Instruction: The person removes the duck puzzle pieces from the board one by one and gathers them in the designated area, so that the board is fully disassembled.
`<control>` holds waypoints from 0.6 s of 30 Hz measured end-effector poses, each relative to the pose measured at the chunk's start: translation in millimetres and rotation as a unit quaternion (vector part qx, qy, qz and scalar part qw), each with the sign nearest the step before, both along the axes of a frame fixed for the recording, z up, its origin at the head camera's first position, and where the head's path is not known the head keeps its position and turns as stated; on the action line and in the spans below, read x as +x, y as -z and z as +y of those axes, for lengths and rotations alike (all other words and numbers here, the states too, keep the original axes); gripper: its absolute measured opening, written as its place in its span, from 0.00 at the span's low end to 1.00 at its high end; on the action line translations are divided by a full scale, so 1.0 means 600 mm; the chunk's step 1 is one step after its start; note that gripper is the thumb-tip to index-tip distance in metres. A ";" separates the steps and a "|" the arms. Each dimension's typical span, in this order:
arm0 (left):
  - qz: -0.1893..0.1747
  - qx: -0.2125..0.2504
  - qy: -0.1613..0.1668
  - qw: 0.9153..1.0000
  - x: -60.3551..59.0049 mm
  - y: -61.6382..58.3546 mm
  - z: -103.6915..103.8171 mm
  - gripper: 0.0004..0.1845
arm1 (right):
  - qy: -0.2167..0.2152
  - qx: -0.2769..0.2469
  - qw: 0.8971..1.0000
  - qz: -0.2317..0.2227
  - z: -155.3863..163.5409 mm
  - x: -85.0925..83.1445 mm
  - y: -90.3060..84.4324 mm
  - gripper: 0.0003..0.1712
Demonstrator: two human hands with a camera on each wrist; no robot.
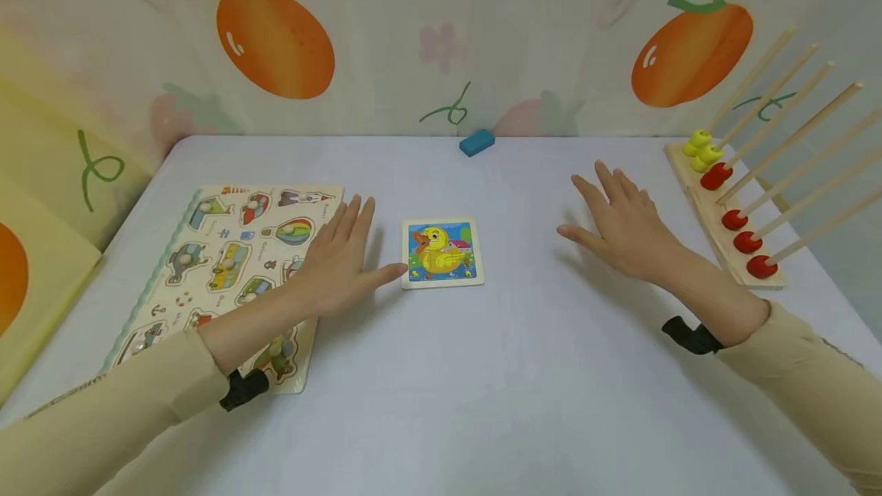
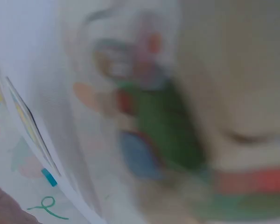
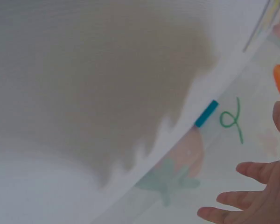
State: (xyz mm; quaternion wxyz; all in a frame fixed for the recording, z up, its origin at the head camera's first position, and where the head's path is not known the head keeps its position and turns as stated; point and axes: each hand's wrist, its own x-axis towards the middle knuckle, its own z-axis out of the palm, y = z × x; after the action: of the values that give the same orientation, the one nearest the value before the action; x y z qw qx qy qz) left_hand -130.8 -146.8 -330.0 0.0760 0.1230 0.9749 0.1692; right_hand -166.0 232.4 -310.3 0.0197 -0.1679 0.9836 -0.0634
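My left hand is held with straight fingers and spread thumb over the right side of a wooden knob puzzle with vehicle pieces. Its thumb tip overlaps the left edge of a small square duck jigsaw in the head view. The jigsaw lies in its pale frame, the duck picture whole. On the other side, my right hand hovers palm down with fingers spread, holding nothing; its shadow falls on the tabletop. The knob puzzle looks large and blurred in the left wrist view.
A wooden counting stand with upright rods and red and yellow beads stands at the right edge. A small blue block lies at the back edge of the white table. Behind hangs a fruit-patterned curtain.
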 end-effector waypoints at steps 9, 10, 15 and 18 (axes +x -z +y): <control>-0.078 0.139 -0.007 0.987 -0.026 -0.008 0.044 0.54 | -0.029 -0.084 0.996 -0.010 -0.079 -0.015 -0.020 0.39; -0.082 0.142 -0.008 0.986 -0.028 -0.009 0.046 0.54 | -0.034 -0.090 0.995 -0.009 -0.089 -0.016 -0.021 0.38; -0.087 0.142 -0.009 0.986 -0.039 -0.006 0.052 0.53 | -0.062 -0.113 0.992 -0.007 -0.137 -0.023 -0.021 0.33; -0.090 0.140 -0.017 0.986 -0.046 -0.004 0.053 0.53 | -0.080 -0.118 0.990 -0.011 -0.163 -0.029 -0.019 0.32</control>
State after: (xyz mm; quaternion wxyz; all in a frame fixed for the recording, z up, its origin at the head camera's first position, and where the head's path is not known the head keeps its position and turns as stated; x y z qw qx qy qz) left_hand -158.4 -115.0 -327.7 0.1428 0.0999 0.9327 0.3157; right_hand -183.4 134.8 -298.8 0.0151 -0.2466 0.9523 -0.1793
